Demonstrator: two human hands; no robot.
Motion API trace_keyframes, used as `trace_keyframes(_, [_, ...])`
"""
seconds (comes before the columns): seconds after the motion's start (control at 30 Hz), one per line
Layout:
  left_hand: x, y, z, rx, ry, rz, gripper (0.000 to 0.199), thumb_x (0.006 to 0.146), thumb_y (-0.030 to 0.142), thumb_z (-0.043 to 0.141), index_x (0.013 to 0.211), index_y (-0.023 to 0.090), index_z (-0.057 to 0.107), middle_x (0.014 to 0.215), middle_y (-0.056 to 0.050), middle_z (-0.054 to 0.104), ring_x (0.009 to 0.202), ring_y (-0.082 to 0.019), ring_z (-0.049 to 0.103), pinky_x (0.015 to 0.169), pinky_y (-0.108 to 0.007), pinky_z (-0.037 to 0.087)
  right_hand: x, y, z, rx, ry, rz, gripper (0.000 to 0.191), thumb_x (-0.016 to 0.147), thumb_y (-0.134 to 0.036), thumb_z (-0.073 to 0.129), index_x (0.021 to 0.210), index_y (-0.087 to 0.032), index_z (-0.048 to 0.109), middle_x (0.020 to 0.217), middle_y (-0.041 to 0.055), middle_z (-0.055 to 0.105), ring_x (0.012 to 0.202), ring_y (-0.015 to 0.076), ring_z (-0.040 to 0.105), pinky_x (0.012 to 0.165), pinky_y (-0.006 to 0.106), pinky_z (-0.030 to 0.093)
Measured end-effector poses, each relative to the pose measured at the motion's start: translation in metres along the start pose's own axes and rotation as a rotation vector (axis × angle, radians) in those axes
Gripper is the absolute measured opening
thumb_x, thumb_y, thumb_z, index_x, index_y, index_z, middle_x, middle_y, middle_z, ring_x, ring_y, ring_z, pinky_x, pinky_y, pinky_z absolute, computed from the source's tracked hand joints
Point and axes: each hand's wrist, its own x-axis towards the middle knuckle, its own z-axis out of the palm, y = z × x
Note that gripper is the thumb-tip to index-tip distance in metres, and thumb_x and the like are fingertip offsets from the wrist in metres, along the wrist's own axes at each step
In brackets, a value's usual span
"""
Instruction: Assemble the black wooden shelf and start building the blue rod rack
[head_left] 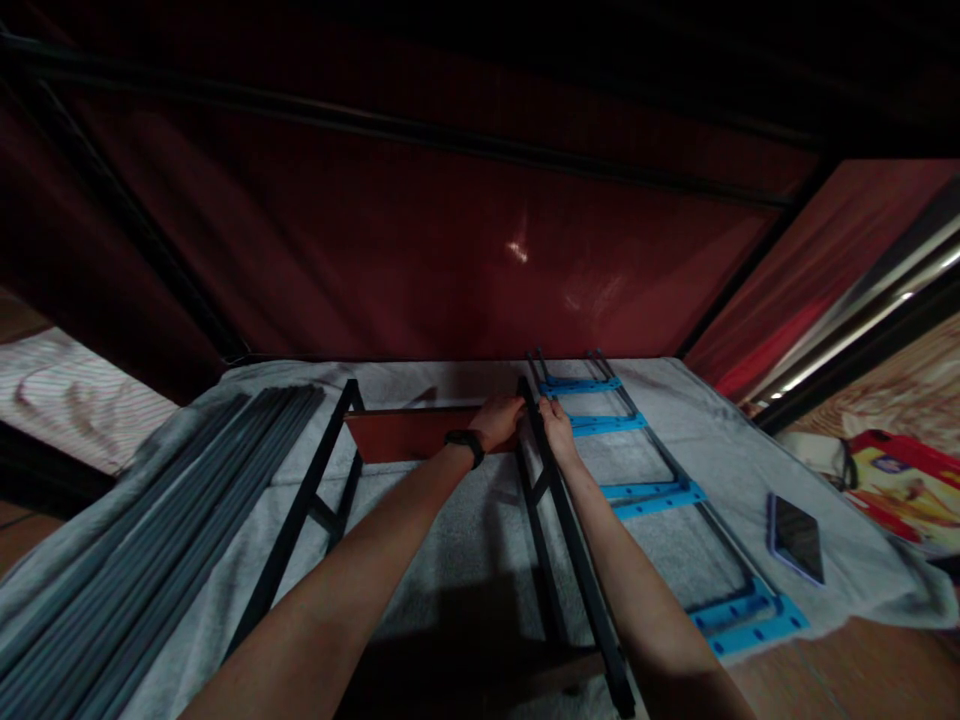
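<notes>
A dark metal frame (pixel 311 500) stands on a light grey cloth, with a reddish-brown board (pixel 405 437) spanning its far end between the two sides. My left hand (pixel 499 422), with a black band on the wrist, is closed at the board's right end, against the inner side of the right-hand frame bar (pixel 574 540). On the outer side of that same bar, my right hand (pixel 556 425) has its fingers bent against the metal. Whatever small thing either hand may pinch is hidden. Across the near end of the frame lies another dark board (pixel 487 680), in shadow.
Grey tubes (pixel 172 530) lie bundled at left. Right of the frame is a metal rack with blue perforated brackets (pixel 652 497). A phone (pixel 795 537) and a red-yellow package (pixel 907 490) lie farther right. A dark red panel (pixel 450 260) rises behind.
</notes>
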Motion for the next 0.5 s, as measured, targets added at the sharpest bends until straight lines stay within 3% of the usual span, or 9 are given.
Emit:
trace_keyframes(0.13, [-0.004, 0.004, -0.004, 0.025, -0.016, 0.021, 0.024, 0.096, 0.019, 0.044, 0.112, 0.018, 0.063, 0.115, -0.012, 0.071, 0.109, -0.024, 0.065, 0.093, -0.033, 0.046, 0.003, 0.002, -0.001, -0.005, -0.003, 0.006, 0.036, 0.083, -0.059, 0.048, 0.083, -0.024, 0.057, 0.073, 0.0005, 0.062, 0.071, 0.0199, 0.057, 0.066, 0.031, 0.046])
trace_keyframes(0.27, [-0.012, 0.005, -0.014, 0.076, -0.007, 0.028, 0.027, 0.094, 0.016, 0.048, 0.116, 0.017, 0.062, 0.121, -0.014, 0.068, 0.116, -0.026, 0.062, 0.103, -0.038, 0.041, 0.008, 0.005, -0.001, -0.031, -0.022, 0.006, 0.036, 0.082, -0.059, 0.049, 0.078, -0.025, 0.058, 0.072, 0.0007, 0.063, 0.073, 0.0206, 0.057, 0.071, 0.034, 0.046])
trace_keyframes(0.5, [-0.037, -0.021, -0.032, 0.152, 0.013, -0.050, 0.025, 0.095, 0.025, 0.047, 0.109, 0.014, 0.065, 0.113, -0.017, 0.070, 0.107, -0.031, 0.065, 0.094, -0.043, 0.046, 0.015, 0.008, -0.001, -0.058, 0.025, -0.002, 0.029, 0.081, -0.054, 0.051, 0.082, -0.025, 0.056, 0.076, 0.0005, 0.063, 0.078, 0.0208, 0.058, 0.075, 0.034, 0.046])
